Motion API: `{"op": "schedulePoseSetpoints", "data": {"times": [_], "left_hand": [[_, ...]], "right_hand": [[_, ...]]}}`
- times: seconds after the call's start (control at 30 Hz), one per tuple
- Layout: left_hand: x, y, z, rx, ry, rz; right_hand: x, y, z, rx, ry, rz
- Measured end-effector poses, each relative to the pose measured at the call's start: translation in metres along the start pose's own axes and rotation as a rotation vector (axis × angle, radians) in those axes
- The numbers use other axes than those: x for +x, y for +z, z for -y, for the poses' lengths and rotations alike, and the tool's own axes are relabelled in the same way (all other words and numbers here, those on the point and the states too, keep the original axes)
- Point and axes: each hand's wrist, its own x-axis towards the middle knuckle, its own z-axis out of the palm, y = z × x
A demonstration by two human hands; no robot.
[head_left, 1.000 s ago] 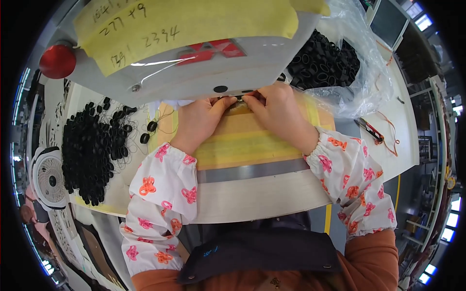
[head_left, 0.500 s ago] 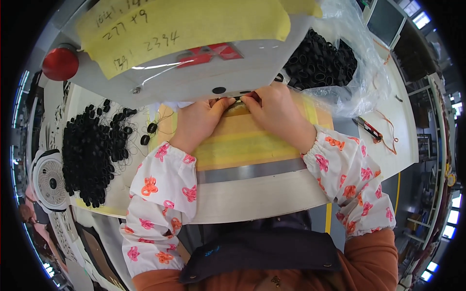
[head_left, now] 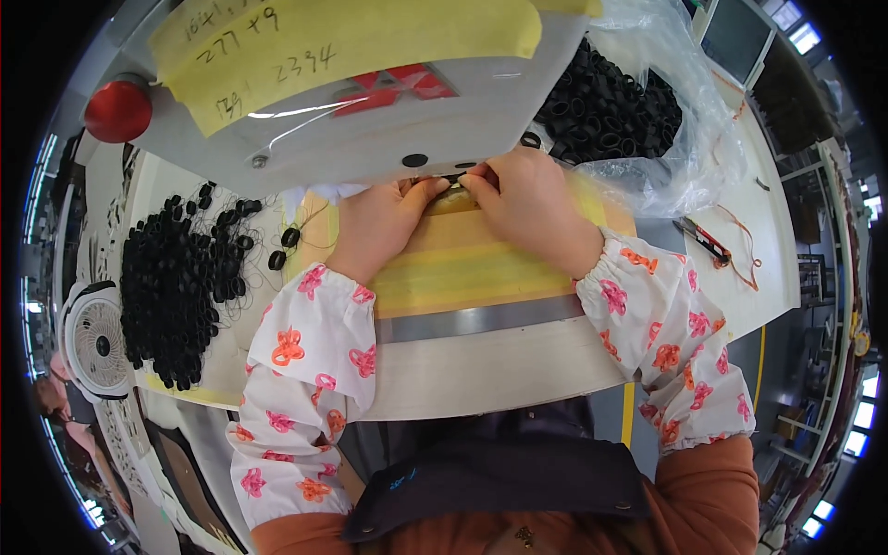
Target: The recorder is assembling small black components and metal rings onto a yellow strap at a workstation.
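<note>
Left hand and right hand — each grip pinched on a small black piece, mostly hidden from here, between them below the machine head. Presumably light and flexible — best taken at opposite edges. Black loops lie left of the grip.

On the left, a round white fan stands beside the tabletop. Toward the right lies a red-and-black cutter, an orange cord just beside it, a small dark scrap farther off. Far right is a pale-framed dark panel; beyond the right edge, a yellow floor line.
</note>
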Motion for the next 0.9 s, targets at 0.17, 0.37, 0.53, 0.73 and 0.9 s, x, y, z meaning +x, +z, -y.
{"op": "schedulePoseSetpoints", "data": {"times": [0.17, 0.37, 0.53, 0.73, 0.9], "left_hand": [[-0.003, -0.005, -0.002, -0.039, -0.011, -0.021], [-0.002, -0.006, -0.012, 0.069, -0.143, 0.096], [0.001, 0.000, 0.000, -0.012, -0.061, 0.011], [-0.006, -0.005, 0.004, -0.031, 0.056, -0.096], [-0.039, -0.054, 0.029, 0.354, 0.306, -0.353]], "right_hand": [[0.003, -0.004, 0.005, 0.005, 0.033, 0.044], [0.001, -0.006, 0.000, 0.042, 0.087, 0.031], [0.002, -0.003, -0.004, 0.040, 0.038, 0.024], [0.012, -0.004, 0.000, 0.004, -0.146, -0.109], [0.025, -0.024, -0.005, -0.067, -0.237, -0.317]]}}
